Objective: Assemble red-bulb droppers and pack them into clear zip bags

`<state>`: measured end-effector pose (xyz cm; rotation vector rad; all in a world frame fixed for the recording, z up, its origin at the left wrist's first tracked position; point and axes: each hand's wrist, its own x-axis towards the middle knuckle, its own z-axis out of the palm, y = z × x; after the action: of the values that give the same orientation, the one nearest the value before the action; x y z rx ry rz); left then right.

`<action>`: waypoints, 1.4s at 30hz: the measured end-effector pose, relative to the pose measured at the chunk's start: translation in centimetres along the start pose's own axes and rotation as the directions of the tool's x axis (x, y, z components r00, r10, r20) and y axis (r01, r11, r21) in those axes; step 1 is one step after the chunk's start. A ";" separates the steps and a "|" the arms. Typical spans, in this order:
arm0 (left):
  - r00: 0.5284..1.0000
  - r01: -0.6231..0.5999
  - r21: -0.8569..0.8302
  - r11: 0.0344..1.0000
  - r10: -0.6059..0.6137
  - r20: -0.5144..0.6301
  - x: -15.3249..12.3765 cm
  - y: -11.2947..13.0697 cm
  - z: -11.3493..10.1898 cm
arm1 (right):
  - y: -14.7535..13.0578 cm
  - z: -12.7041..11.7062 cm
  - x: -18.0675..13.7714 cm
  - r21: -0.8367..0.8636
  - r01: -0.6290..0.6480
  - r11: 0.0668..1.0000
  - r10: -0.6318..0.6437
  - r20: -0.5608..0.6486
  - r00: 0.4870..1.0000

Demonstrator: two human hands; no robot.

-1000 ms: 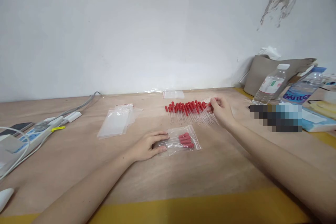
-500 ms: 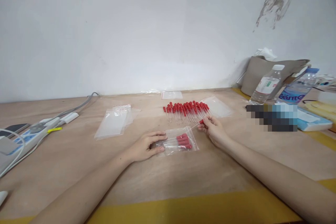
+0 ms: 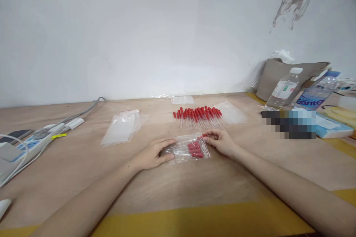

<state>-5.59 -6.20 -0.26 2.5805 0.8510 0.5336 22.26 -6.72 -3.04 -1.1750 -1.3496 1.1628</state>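
A clear zip-lock bag (image 3: 182, 155) lies flat on the table with several red-bulbed droppers (image 3: 195, 149) inside, bulbs toward its right-hand mouth. My left hand (image 3: 155, 154) grips the bag's left end, thumb on the near edge and fingers on the far edge. At the far corner of the mouth, my right hand (image 3: 221, 141) pinches another dropper (image 3: 204, 136) by its red bulb. Its thin stem points left into the bag and is hard to make out. Beyond the bag, a row of loose droppers (image 3: 197, 114) lies with bulbs toward the wall.
Stacked zip bags (image 3: 118, 129) lie to the left, another bag (image 3: 233, 113) right of the dropper row and one more (image 3: 182, 100) by the wall. A power strip (image 3: 36, 142) with cables sits far left. Bottles (image 3: 283, 90), a grey bin (image 3: 267, 77) and a blue packet (image 3: 330, 127) stand right.
My right hand has moved left and nearer, bringing the dropper from beyond the bag's mouth to its far corner, its stem now into the bag. My left hand stays on the bag.
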 end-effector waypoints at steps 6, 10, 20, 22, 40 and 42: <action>1.000 0.004 0.011 1.000 -0.005 0.003 0.1 0.0 0.0 | 0.1 1.1 0.4 -0.059 0.087 0.994 -0.089 -0.021 0.996; 1.000 0.004 0.015 1.000 -0.005 0.018 0.1 0.0 0.0 | 0.6 1.5 0.8 -0.134 0.130 0.982 -0.139 -0.064 0.988; 1.000 -0.016 0.019 1.000 0.016 0.010 0.1 0.0 0.0 | 0.7 1.8 1.5 -0.318 0.261 0.912 -0.269 0.019 0.963; 1.000 -0.019 0.020 1.000 0.019 0.025 0.1 0.0 0.0 | 0.2 1.4 1.2 -0.413 0.285 0.865 -0.269 0.097 0.958; 0.998 -0.008 0.148 0.989 0.000 0.058 -0.3 0.5 0.0 | -4.6 3.2 12.0 -0.976 -0.090 0.198 -0.166 -0.124 0.978; 0.998 -0.009 0.156 0.988 -0.001 0.064 -0.3 0.6 0.0 | -4.3 3.2 12.3 -0.975 -0.101 0.200 -0.154 -0.133 0.979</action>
<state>-5.55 -6.82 -0.04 2.7251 0.8992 0.3966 17.94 5.03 1.91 -2.0750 -1.9946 -0.1183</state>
